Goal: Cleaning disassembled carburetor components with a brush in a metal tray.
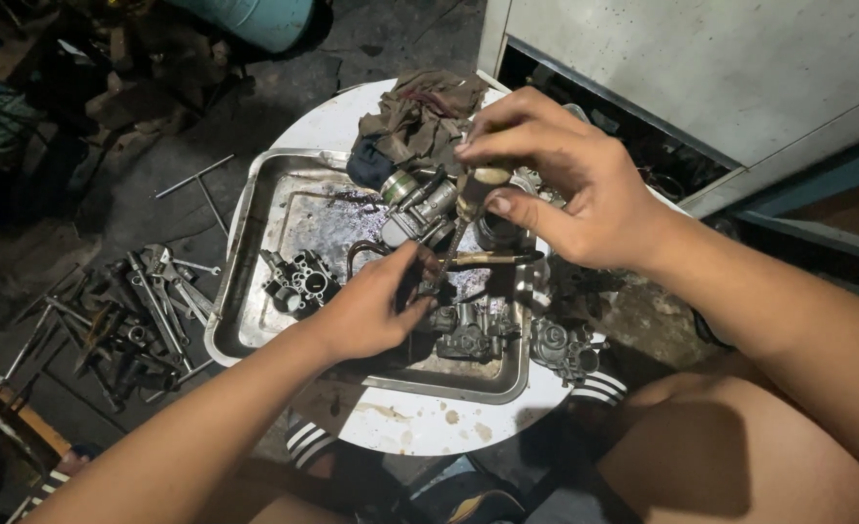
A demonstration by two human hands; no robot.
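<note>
My right hand (565, 184) grips the pale handle of a screwdriver (468, 199) that points down and left into the metal tray (274, 194). My left hand (376, 306) closes around a small dark part (428, 283) at the screwdriver's tip, just above a grey carburetor body (468, 335). A second black carburetor body (298, 281) lies in the tray's left half. A silvery cylindrical part (415, 204) rests at the tray's far edge. What my left fingers pinch is mostly hidden.
The tray sits on a round white table (420, 422). A dirty rag (420, 112) lies at its far side, another metal casting (565, 349) at the right. Several wrenches (148, 301) lie on the floor to the left. A grey cabinet (721, 68) stands behind.
</note>
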